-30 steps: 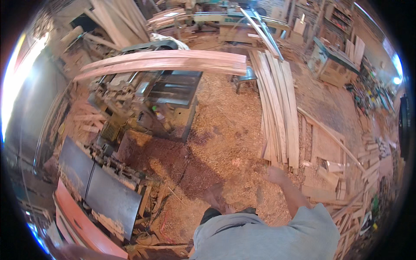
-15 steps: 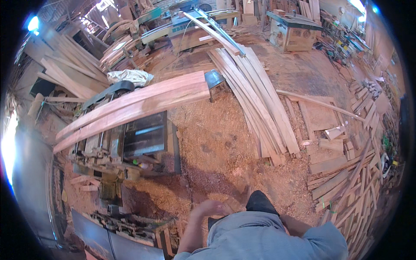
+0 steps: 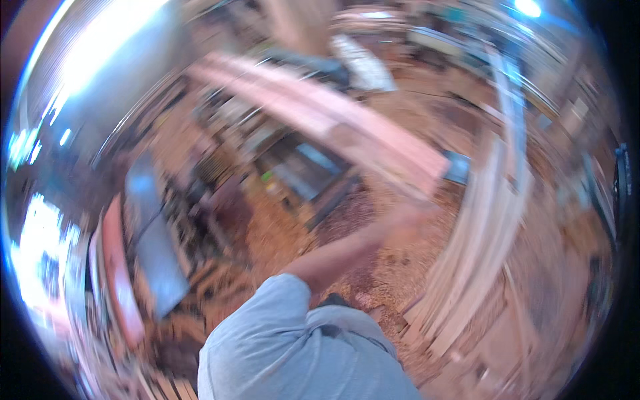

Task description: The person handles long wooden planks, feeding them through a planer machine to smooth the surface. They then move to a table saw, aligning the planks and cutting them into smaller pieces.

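My left arm stretches forward and to the right. My left hand [image 3: 415, 217] is just below the near right end of two long reddish planks [image 3: 380, 137]. The hand is smeared by motion, so its fingers do not show, nor whether it touches the wood. The planks lie side by side across a dark machine [image 3: 303, 163] with a flat metal table. My right hand and forearm are out of view.
To the right, a stack of long pale boards [image 3: 477, 233] runs along the sawdust-covered floor. A blue-grey metal sheet [image 3: 155, 247] stands at the left beside a reddish board [image 3: 119, 273]. A whitish bundle [image 3: 363, 63] lies beyond the machine.
The view has swung to the left and blurred. My left arm, bent near my body before, now reaches out to the planks' end. My right arm has left the view.
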Action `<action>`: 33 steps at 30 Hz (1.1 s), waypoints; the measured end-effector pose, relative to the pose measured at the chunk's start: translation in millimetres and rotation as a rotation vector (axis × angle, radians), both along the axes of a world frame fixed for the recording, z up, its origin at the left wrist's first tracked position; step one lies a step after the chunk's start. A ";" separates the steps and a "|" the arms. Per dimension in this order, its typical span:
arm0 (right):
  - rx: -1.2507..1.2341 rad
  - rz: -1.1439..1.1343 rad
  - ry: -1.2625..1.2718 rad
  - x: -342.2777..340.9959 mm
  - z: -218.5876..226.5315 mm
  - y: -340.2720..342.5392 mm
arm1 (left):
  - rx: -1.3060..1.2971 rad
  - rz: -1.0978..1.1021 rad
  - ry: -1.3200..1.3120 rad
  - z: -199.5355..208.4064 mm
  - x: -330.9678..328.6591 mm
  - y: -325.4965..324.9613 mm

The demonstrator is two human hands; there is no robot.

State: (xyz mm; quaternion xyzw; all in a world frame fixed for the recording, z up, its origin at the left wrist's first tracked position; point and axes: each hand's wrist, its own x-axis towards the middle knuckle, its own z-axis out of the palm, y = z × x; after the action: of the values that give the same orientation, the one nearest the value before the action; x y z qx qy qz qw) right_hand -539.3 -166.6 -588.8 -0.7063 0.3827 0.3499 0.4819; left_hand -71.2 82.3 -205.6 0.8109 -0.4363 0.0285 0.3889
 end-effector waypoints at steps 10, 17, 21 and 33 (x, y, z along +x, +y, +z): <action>0.059 -0.221 -0.063 199.5 11.1 -169.1 | 0.836 0.198 0.824 -242.2 -221.3 146.2; 0.139 0.156 0.028 297.1 54.9 -1.8 | -0.019 1.789 1.358 -322.3 -443.6 342.6; 0.258 0.374 0.047 305.7 140.5 204.1 | 0.180 1.828 1.443 -356.7 -547.8 386.8; 0.119 1.514 -0.423 305.3 145.3 542.3 | -0.441 1.889 1.317 -371.0 -586.5 491.0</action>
State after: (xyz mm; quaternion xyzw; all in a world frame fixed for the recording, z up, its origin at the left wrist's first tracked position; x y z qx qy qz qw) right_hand -234.1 375.6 -443.5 -0.7995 -0.3216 0.4609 0.2119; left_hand -657.7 573.2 -576.6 0.5857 0.6394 -0.0444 0.4961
